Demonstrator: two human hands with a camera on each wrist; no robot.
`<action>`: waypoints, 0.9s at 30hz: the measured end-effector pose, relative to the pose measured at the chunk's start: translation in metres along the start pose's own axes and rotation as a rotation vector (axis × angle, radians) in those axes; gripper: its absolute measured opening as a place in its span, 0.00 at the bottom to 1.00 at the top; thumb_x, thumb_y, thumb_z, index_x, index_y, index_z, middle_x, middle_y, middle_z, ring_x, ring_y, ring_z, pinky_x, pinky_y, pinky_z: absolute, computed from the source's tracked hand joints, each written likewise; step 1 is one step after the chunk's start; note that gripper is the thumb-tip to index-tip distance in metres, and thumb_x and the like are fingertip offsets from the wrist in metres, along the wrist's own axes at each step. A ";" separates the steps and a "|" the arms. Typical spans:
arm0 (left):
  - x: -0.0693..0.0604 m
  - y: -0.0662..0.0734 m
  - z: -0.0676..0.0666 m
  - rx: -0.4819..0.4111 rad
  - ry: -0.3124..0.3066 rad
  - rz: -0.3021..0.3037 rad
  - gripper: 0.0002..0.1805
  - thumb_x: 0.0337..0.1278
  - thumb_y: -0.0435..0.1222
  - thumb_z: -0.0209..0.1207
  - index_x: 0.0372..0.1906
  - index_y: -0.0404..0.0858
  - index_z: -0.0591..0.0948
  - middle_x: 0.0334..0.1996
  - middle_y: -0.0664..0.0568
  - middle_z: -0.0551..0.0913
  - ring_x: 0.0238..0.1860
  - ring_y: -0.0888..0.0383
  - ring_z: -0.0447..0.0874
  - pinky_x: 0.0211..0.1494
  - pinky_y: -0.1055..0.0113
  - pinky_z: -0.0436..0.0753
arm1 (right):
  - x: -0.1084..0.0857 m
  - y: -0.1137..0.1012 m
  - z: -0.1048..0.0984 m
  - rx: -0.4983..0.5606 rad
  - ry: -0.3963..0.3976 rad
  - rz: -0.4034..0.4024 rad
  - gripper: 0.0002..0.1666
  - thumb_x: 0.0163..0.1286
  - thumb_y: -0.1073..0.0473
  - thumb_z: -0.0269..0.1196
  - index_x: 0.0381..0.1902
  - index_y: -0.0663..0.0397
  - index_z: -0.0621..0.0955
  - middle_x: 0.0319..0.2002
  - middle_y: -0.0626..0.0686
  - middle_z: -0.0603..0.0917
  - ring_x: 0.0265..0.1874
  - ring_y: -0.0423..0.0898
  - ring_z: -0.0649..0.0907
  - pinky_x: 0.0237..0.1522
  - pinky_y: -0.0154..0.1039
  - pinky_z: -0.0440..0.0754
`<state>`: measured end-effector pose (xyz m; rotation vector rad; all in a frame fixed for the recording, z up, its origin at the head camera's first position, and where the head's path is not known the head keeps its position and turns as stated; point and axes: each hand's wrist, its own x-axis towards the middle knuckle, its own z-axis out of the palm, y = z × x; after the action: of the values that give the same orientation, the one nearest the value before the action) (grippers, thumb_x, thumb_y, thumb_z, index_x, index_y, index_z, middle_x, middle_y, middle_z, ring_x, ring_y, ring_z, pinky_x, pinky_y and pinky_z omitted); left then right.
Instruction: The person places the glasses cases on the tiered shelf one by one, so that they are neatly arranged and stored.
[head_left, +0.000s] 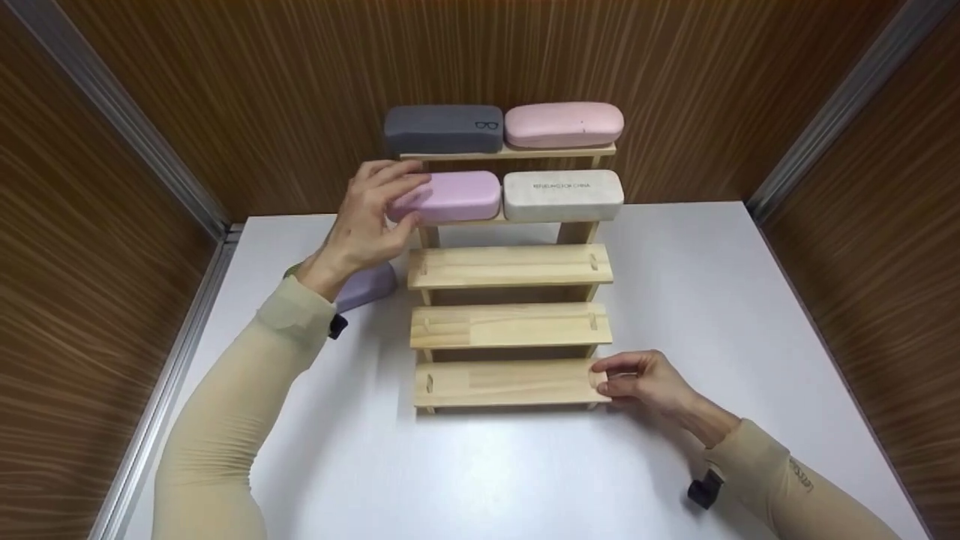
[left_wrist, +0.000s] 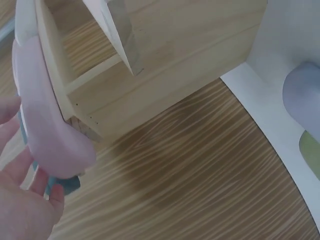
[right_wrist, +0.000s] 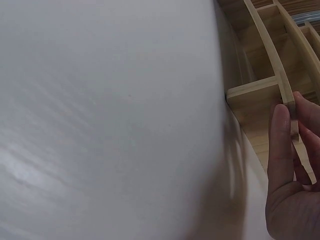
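Observation:
A stepped wooden rack [head_left: 510, 266] stands on the white table. My left hand [head_left: 375, 214] holds the left end of a lilac glasses case [head_left: 457, 196] on the second tier from the top, thumb at the front and fingers over the top. That case [left_wrist: 52, 115] overhangs the shelf end in the left wrist view. With thumb and fingers, my right hand [head_left: 649, 384] pinches the right end of the lowest shelf [head_left: 510, 382]; the right wrist view shows the thumb [right_wrist: 281, 145] on that board's edge. Beside the lilac case sits a whitish case [head_left: 564, 199] with printed lettering.
On the top tier are a dark grey case [head_left: 442, 131] and a pink case [head_left: 564, 126]. Another purple case [head_left: 367, 287] lies on the table left of the rack, partly hidden by my left arm, near a green item [left_wrist: 311, 152]. Wood-grain walls [head_left: 862, 150] enclose the table.

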<state>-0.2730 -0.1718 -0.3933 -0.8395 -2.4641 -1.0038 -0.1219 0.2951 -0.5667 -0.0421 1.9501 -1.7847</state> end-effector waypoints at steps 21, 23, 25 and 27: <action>-0.107 -0.045 -0.016 -0.055 0.168 -0.121 0.26 0.66 0.29 0.71 0.68 0.31 0.87 0.72 0.35 0.86 0.74 0.35 0.83 0.78 0.39 0.80 | -0.003 0.000 -0.003 0.014 -0.027 -0.021 0.21 0.70 0.75 0.73 0.60 0.68 0.90 0.45 0.39 0.95 0.41 0.36 0.94 0.46 0.36 0.97; -0.117 -0.052 -0.014 -0.057 0.148 -0.161 0.26 0.65 0.29 0.73 0.68 0.32 0.87 0.71 0.35 0.87 0.73 0.34 0.83 0.79 0.38 0.80 | -0.002 0.000 -0.003 0.011 -0.028 -0.021 0.21 0.70 0.75 0.73 0.60 0.68 0.90 0.45 0.39 0.95 0.41 0.36 0.94 0.46 0.36 0.97; -0.127 -0.060 -0.011 -0.053 0.126 -0.208 0.27 0.63 0.29 0.73 0.68 0.32 0.87 0.70 0.35 0.87 0.72 0.34 0.83 0.79 0.36 0.80 | 0.000 0.000 -0.002 -0.001 -0.028 -0.023 0.21 0.70 0.75 0.74 0.60 0.69 0.89 0.45 0.38 0.95 0.41 0.35 0.94 0.46 0.35 0.96; -0.137 -0.069 -0.008 -0.038 0.106 -0.255 0.28 0.62 0.29 0.74 0.68 0.32 0.87 0.70 0.34 0.87 0.73 0.33 0.82 0.80 0.35 0.78 | 0.002 0.001 -0.001 -0.010 -0.026 -0.024 0.21 0.69 0.74 0.74 0.60 0.69 0.89 0.45 0.38 0.95 0.41 0.35 0.93 0.45 0.35 0.96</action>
<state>-0.2122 -0.2704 -0.4937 -0.4764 -2.5108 -1.1526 -0.1233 0.2953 -0.5679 -0.0920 1.9484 -1.7810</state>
